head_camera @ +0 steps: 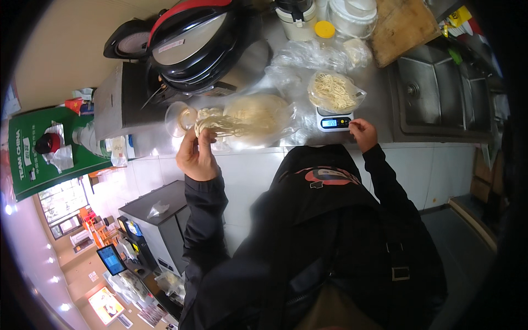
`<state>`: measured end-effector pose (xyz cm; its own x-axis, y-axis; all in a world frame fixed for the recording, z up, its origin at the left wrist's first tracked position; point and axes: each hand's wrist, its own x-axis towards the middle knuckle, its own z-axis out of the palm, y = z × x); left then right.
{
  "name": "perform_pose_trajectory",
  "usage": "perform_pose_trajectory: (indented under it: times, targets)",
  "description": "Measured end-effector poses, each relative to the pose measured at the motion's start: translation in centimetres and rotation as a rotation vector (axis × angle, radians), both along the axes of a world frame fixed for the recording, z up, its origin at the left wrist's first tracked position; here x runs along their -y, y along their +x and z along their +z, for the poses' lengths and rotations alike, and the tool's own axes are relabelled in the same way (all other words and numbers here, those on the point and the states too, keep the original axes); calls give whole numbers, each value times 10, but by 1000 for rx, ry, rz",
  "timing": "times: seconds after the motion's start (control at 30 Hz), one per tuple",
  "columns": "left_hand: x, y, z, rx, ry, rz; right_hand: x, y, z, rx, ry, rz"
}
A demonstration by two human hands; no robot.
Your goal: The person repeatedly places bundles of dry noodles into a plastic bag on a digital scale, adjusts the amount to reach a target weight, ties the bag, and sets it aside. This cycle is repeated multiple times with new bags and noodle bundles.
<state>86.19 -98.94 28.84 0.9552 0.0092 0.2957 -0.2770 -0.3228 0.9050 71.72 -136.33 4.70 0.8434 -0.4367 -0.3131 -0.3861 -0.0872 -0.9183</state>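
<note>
My left hand (pixel 197 154) grips a bundle of pale noodles (pixel 218 126) between thumb and fingers, raised at the counter's front edge. Just behind it lies a large clear plastic bag of noodles (pixel 258 115). A round clear plastic container (pixel 177 119) stands to its left. On the steel counter at the right, a small white digital scale (pixel 335 128) with a lit display bears an open plastic bag of noodles (pixel 335 91). Close to the scale's right front corner is my right hand (pixel 364 134), its fingers curled together; whether they hold anything is not clear.
A double steel sink (pixel 431 90) lies to the right, with a wooden board (pixel 404 31) behind. Crumpled plastic bags (pixel 309 55), white tubs (pixel 352 16) and a yellow lid (pixel 324 29) stand at the back. A large black and red electric appliance (pixel 194 45) stands at the back left.
</note>
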Motion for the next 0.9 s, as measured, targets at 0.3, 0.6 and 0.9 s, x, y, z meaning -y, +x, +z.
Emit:
perform_pose_trajectory:
  times: [0.3,0.6,0.9]
  targets:
    - [-2,9,40,159,82,17,-6,4,1,16,-5,59]
    - [15,32,116,333,-62,-77,-4,0,-1,6,17,39]
    - [93,54,191,320,-306,-716,10,3,16,140,-276,-235]
